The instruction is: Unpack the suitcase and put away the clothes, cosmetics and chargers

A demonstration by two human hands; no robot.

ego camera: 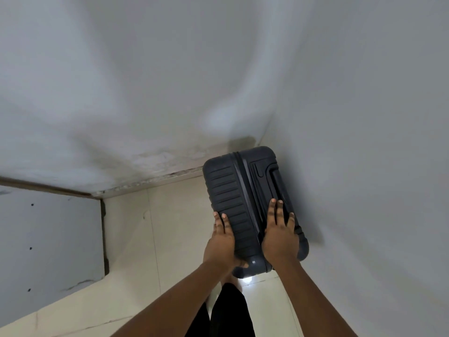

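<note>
From the head camera, we look down at a dark suitcase that stands in the corner of the room, on the pale tiled floor. Its zipper is closed along the whole visible length, so the two halves are together. The side with ribs is at the left, and the side with the flat carry handle is at the right, close to the right wall. The far end of the suitcase is near the back wall, where the paint is stained above the floor edge.

Our left hand lies on the ribbed side, at the near left edge of the suitcase. Its fingers are straight and close together, and the thumb goes under the near corner, where a round wheel housing shows. Our right hand lies flat on the handle side, with the fingers straight and a little spread, and the fingertips reach the near end of the handle recess. Both hands press on the shell; we cannot tell if the suitcase is lifted from the floor or only tilted.

At the left, a grey panel with small dark holes stands against the floor. Below the arms we see black trousers.
</note>
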